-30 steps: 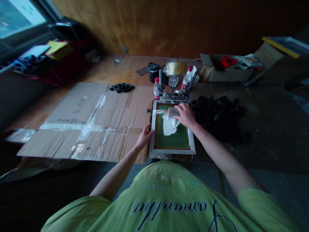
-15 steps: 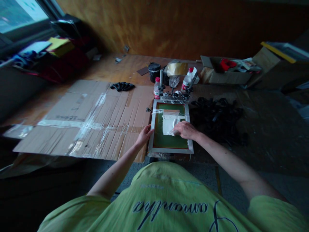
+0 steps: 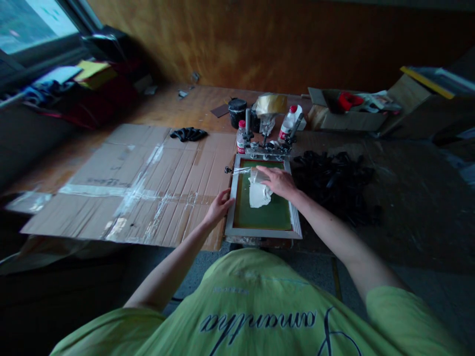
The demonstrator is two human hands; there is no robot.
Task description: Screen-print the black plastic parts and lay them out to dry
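A silk-screen frame (image 3: 263, 232) with an aluminium rim lies flat, its green mesh (image 3: 269, 215) facing up. My left hand (image 3: 218, 208) grips the rim's left side from outside the frame. My right hand (image 3: 279, 181) rests on the upper mesh, its fingers on a crumpled white cloth (image 3: 259, 195). A clear plastic film (image 3: 241, 170) stretches across the upper left of the mesh and runs under my right fingers. The mesh under the cloth is hidden.
Metal hinge clamps (image 3: 270, 147) hold the frame's far edge. Behind them stand plastic bottles (image 3: 241, 137) and a black ink tin (image 3: 237, 112). A taped cardboard sheet (image 3: 141, 188) lies to the left, a heap of black items (image 3: 334, 185) to the right.
My right hand has slid from the lower middle of the mesh back toward the far edge. The cloth now looks narrower and more bunched. My left hand stays at the rim.
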